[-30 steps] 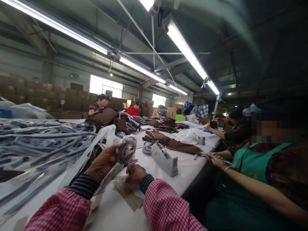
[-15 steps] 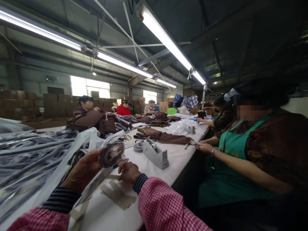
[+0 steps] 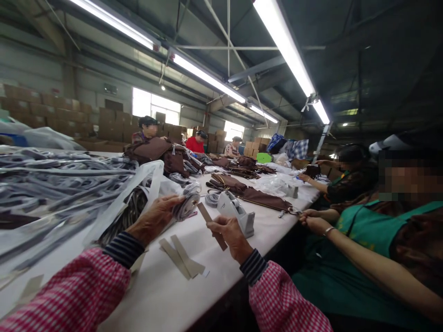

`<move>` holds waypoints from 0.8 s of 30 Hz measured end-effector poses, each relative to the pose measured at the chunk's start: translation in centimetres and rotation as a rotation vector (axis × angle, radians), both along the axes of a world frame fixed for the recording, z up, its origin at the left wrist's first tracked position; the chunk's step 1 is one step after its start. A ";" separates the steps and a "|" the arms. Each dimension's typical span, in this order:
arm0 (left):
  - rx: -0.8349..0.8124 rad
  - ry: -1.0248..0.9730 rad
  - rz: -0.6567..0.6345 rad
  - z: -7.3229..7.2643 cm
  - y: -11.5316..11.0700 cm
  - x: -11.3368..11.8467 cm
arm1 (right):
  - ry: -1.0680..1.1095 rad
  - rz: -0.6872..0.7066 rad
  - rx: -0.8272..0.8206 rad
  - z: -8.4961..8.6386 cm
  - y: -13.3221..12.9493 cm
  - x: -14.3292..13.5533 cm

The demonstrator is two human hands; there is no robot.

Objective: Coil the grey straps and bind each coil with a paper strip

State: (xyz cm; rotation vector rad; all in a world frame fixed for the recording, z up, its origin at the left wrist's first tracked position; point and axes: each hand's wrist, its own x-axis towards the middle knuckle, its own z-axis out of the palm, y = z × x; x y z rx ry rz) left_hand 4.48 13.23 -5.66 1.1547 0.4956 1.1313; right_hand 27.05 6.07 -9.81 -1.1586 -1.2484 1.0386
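My left hand [image 3: 155,216] grips a coiled grey strap [image 3: 187,201], which looks wrapped in clear plastic, and holds it above the table. In my right hand [image 3: 231,234] a flat tan strip [image 3: 209,220] is pinched between thumb and fingers, close to the coil's right side. More tan strips [image 3: 182,258] lie on the white table [image 3: 162,299] below and between my hands. Just beyond my right hand stands a grey tape dispenser [image 3: 238,213]. Another coiled strap [image 3: 212,199] rests against its far left side.
Many grey straps [image 3: 69,184] cover the table's left side, beside a white plastic bag [image 3: 145,184] of coils. Brown bags [image 3: 256,193] lie farther back. A co-worker in a green apron [image 3: 360,226] sits close on the right, hands [image 3: 314,222] at a brown bag's end.
My right hand has lifted a tan strip off the table and brought it up beside the coil. My left hand still holds the coil. The view has swung left.
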 end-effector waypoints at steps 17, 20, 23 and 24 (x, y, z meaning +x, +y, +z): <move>0.171 0.224 -0.170 -1.9 -1.7 3.1 | 0.255 0.037 -0.008 1.4 0.0 -1.8; 0.221 0.276 -0.129 -1.9 -2.1 3.4 | 0.210 0.035 0.017 1.1 -0.6 -1.6; 0.225 0.290 -0.073 -2.0 -2.5 3.7 | 0.143 0.058 0.075 0.1 -1.6 -0.8; 0.204 0.288 -0.052 -2.1 -2.5 3.8 | 0.108 0.032 0.107 -0.4 -2.0 -0.4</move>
